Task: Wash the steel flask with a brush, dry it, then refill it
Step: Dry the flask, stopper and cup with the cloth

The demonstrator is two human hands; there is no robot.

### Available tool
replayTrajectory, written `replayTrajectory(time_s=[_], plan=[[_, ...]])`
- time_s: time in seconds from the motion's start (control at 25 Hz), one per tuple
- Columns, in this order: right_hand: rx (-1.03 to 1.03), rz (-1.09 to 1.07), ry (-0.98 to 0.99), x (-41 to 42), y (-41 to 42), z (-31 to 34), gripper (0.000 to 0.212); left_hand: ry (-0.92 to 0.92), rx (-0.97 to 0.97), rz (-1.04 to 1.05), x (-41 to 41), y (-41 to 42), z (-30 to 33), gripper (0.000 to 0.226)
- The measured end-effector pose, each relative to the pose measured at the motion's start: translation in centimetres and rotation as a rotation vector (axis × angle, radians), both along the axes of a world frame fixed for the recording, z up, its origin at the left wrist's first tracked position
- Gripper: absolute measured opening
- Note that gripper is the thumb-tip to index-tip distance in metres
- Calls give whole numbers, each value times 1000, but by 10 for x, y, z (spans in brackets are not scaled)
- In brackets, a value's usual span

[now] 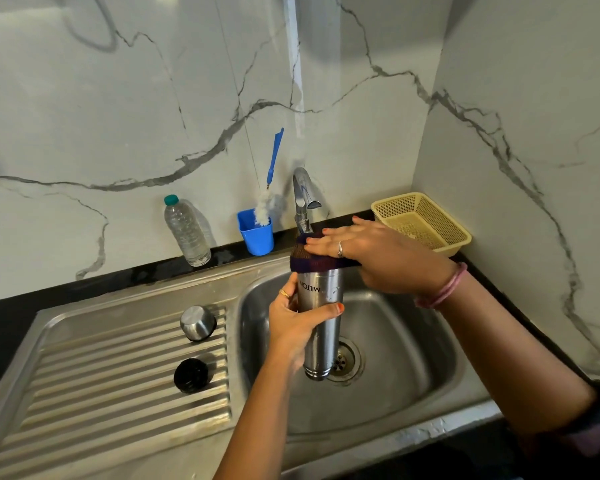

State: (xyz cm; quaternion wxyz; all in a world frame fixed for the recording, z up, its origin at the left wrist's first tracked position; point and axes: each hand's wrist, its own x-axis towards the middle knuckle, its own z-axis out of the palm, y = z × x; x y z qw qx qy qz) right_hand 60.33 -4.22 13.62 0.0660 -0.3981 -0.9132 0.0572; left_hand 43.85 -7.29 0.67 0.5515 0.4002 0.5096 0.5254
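While left hand (293,323) grips flask (321,306), right hand (371,251) presses cloth (302,259) atop.

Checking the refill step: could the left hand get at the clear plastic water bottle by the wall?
Probably not yet: the left hand grips the steel flask. Nothing stands before the clear plastic water bottle.

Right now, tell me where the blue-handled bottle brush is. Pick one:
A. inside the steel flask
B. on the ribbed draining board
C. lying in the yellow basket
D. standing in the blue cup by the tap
D: the bottle brush stands bristles-down in the blue cup left of the tap, while the left hand grips the steel flask and the right hand presses a dark cloth on its top.
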Motion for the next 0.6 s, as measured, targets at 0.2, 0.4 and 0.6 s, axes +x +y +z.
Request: replayTrajectory(time_s=[0.2, 0.4, 0.6], plan=[[65, -93, 32, 18, 7, -5, 68, -16, 3, -12, -4, 0, 1, 87], [86, -84, -48, -4, 6, -2, 72, -47, 13, -26, 5, 0, 6, 83], [-23, -53, 203, 22, -6, -6, 72, -46, 22, -17, 0, 3, 6, 80]])
